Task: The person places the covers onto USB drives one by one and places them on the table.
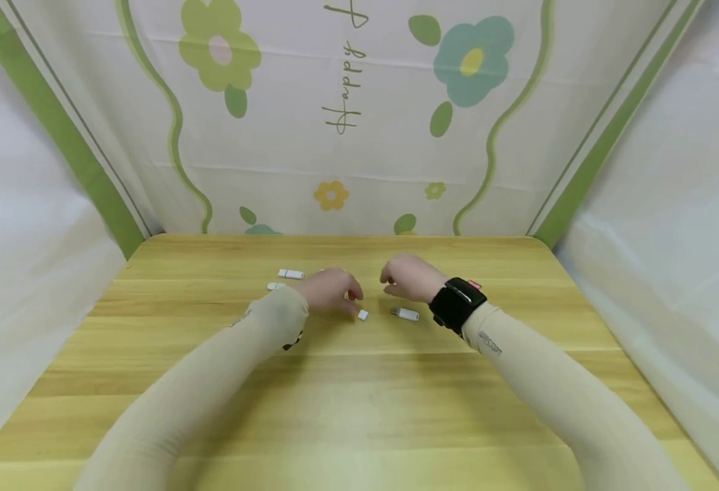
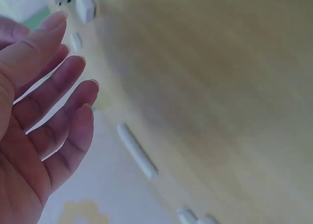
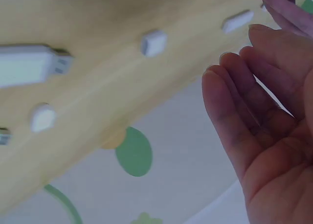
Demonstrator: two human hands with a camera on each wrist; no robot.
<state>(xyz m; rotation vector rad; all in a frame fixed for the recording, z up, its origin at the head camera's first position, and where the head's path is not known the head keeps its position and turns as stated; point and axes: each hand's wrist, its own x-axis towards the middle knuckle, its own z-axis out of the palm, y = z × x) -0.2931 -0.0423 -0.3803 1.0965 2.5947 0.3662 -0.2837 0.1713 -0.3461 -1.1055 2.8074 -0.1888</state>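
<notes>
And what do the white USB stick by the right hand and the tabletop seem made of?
USB stick: probably plastic, its white casing smooth; the grey plug looks like metal. Tabletop: wood or wood-look laminate, streaked with grain, softly glossy.

Curtained booth [image 1: 390, 150], wooden table [image 1: 365, 409]

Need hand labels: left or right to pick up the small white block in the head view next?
Left, probably. The left hand's fingertips are right beside the small white block; the right hand is farther from it, nearer the USB stick. Both hands look empty.
</notes>
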